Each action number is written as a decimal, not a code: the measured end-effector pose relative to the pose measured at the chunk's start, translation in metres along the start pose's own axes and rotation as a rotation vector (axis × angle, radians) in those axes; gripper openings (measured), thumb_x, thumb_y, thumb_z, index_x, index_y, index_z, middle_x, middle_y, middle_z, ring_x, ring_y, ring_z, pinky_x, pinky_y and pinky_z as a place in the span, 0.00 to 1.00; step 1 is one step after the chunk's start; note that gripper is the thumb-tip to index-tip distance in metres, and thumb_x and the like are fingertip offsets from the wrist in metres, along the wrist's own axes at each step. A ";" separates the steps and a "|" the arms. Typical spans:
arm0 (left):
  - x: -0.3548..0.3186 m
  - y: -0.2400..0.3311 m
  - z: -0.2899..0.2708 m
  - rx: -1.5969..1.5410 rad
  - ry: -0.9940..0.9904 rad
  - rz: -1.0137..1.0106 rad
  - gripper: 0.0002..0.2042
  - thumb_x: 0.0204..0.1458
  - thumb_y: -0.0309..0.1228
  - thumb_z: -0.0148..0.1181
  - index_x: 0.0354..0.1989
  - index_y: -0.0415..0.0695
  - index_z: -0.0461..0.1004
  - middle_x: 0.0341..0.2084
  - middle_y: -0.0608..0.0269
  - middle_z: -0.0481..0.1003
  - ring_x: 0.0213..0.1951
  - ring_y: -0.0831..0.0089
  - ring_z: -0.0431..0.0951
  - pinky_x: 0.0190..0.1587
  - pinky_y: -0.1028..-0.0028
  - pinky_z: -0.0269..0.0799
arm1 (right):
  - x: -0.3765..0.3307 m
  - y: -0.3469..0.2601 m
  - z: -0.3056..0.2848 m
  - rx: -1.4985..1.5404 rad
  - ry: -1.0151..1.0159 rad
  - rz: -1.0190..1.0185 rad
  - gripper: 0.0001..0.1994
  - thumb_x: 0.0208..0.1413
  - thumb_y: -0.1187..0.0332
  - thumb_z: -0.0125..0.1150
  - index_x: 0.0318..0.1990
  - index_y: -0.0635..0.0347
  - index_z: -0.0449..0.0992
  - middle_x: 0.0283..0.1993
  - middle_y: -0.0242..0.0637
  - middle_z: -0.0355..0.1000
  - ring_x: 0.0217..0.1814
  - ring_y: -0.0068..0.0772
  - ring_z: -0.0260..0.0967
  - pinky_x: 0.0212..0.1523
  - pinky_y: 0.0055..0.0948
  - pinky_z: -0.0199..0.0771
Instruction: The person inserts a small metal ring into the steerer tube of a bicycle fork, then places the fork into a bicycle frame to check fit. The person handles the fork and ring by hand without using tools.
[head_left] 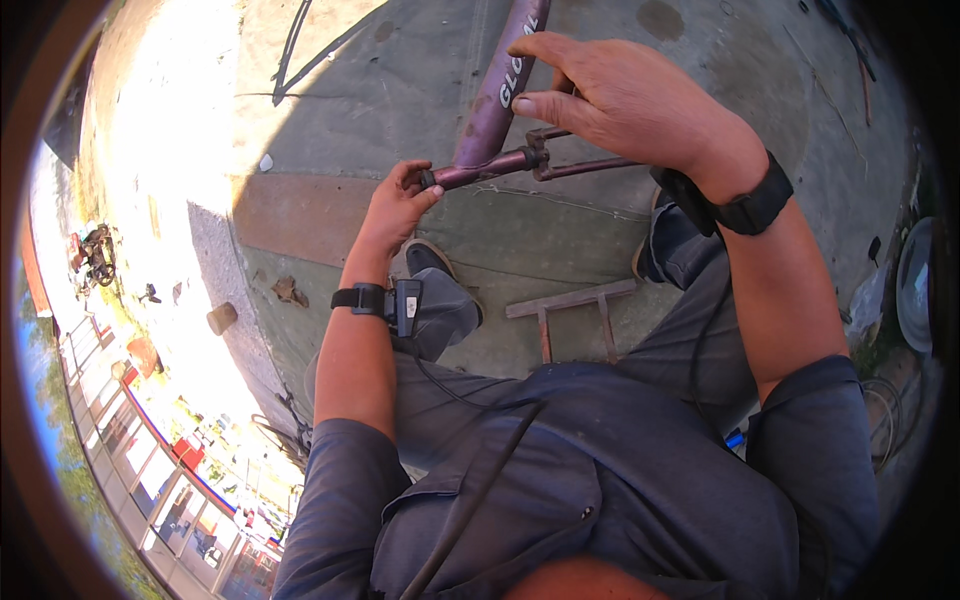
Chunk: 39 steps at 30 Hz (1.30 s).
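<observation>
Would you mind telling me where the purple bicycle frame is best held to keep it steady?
Probably on the thick purple tube of the bicycle frame, coming from its right side, where the right hand wraps it now. It is the widest, smoothest part. The left hand pinches the thin tube end from below, a weaker hold.

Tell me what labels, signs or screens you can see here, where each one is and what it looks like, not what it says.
Lettering on purple bike frame tube: top centre, under the right hand; white block letters running along the tube.
Tag on black wrist device: left forearm, below the left hand; small pale rectangle.
No screens or packages visible.
</observation>
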<state>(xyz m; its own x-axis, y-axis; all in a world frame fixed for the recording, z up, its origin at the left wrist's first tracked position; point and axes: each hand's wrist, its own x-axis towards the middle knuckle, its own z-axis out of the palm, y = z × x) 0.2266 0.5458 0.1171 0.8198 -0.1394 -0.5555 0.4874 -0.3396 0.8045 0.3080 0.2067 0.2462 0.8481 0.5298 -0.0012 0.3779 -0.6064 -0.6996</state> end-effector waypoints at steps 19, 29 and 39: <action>0.004 0.004 -0.005 -0.005 0.006 -0.176 0.24 0.61 0.35 0.67 0.59 0.33 0.70 0.44 0.57 0.79 0.41 0.71 0.80 0.45 0.72 0.78 | 0.002 0.005 0.001 0.002 -0.031 0.005 0.26 0.67 0.49 0.58 0.65 0.55 0.69 0.32 0.43 0.77 0.34 0.50 0.75 0.34 0.45 0.70; 0.005 -0.003 -0.004 -0.005 -0.038 -0.103 0.22 0.66 0.35 0.62 0.60 0.31 0.69 0.43 0.57 0.79 0.40 0.72 0.81 0.44 0.71 0.79 | 0.002 0.006 0.002 0.011 -0.036 0.009 0.26 0.67 0.49 0.59 0.65 0.55 0.69 0.31 0.43 0.77 0.33 0.50 0.75 0.34 0.45 0.70; 0.005 0.019 -0.010 -0.082 -0.074 -0.527 0.26 0.65 0.41 0.64 0.61 0.31 0.67 0.44 0.52 0.79 0.40 0.71 0.82 0.44 0.72 0.79 | 0.003 0.003 0.000 0.015 -0.008 -0.005 0.26 0.67 0.49 0.59 0.62 0.57 0.71 0.32 0.45 0.78 0.36 0.52 0.76 0.35 0.47 0.71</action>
<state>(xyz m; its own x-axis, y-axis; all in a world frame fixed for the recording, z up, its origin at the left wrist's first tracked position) 0.2434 0.5477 0.1316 0.4354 -0.0356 -0.8995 0.8515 -0.3081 0.4243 0.3112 0.2066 0.2440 0.8433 0.5375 -0.0031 0.3766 -0.5949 -0.7101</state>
